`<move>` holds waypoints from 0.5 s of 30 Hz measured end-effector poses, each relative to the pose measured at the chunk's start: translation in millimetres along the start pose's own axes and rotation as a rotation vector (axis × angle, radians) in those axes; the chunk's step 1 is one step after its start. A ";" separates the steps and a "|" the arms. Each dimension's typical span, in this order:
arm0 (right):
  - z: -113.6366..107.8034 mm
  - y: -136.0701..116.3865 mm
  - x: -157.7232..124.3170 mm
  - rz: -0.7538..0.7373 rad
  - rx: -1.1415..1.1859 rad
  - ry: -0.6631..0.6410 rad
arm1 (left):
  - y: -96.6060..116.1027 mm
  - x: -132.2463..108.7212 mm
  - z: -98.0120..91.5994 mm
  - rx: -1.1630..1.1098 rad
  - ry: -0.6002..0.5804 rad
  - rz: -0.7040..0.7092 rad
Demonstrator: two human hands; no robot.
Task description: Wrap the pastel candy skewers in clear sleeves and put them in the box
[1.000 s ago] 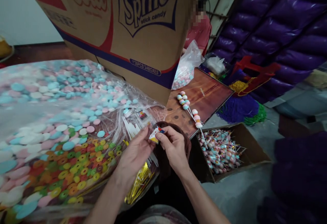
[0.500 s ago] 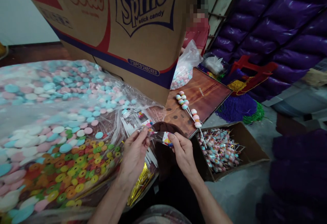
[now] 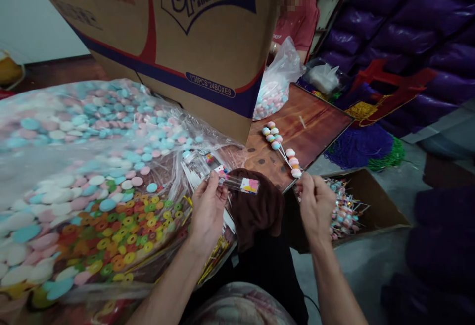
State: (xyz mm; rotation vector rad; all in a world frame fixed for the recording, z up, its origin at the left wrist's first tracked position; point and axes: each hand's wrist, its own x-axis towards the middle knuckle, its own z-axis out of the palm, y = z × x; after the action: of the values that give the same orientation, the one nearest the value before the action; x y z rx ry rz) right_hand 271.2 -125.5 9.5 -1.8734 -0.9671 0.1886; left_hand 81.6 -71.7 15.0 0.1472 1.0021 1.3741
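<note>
My left hand (image 3: pixel 212 201) is closed in a pinch on a small clear plastic wrapper (image 3: pixel 249 185) with a colourful printed end, which sticks out to the right over brown cloth. At the table's edge, my right hand (image 3: pixel 316 204) has its fingers closed around the lower stick of a candy skewer (image 3: pixel 291 161) of pastel round candies; the fingers cover the grip. Other candy skewers (image 3: pixel 271 134) lie just beyond it. Below my left hand are white sticks (image 3: pixel 193 171) and gold twist ties (image 3: pixel 218 253), partly hidden by my forearm.
Pastel candies (image 3: pixel 70 181) and ring gummies (image 3: pixel 122 236) spread under plastic at left. A large cardboard carton (image 3: pixel 178 58) rises behind. Wrapped candies fill an open box (image 3: pixel 386 206) at right. A person in a red shirt (image 3: pixel 300 23) sits beyond a bag of candies (image 3: pixel 274 87).
My right hand has let go of the wrapper and moved right to the nearest skewer's stick. The left hand keeps the wrapper. The view has shifted slightly.
</note>
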 end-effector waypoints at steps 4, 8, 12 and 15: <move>-11.9 35.9 16.3 -0.110 -0.356 -0.021 | -1.1 5.2 -3.0 -0.036 -0.001 -0.056; -9.4 55.4 13.6 -0.032 -0.286 -0.136 | -2.2 7.6 -1.3 -0.068 0.021 -0.072; -8.9 56.1 4.0 -0.019 -0.175 0.025 | 0.6 9.0 1.7 -0.092 0.061 -0.072; -15.9 50.4 -7.4 -0.014 -0.066 0.144 | 2.7 10.3 2.7 -0.123 0.096 -0.057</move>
State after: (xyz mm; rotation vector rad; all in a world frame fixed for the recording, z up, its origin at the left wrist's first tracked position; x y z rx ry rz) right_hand 301.4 -151.9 -25.7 -1.9117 -0.8971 0.0125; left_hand 80.0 -61.0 13.2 -0.0401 0.9908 1.3967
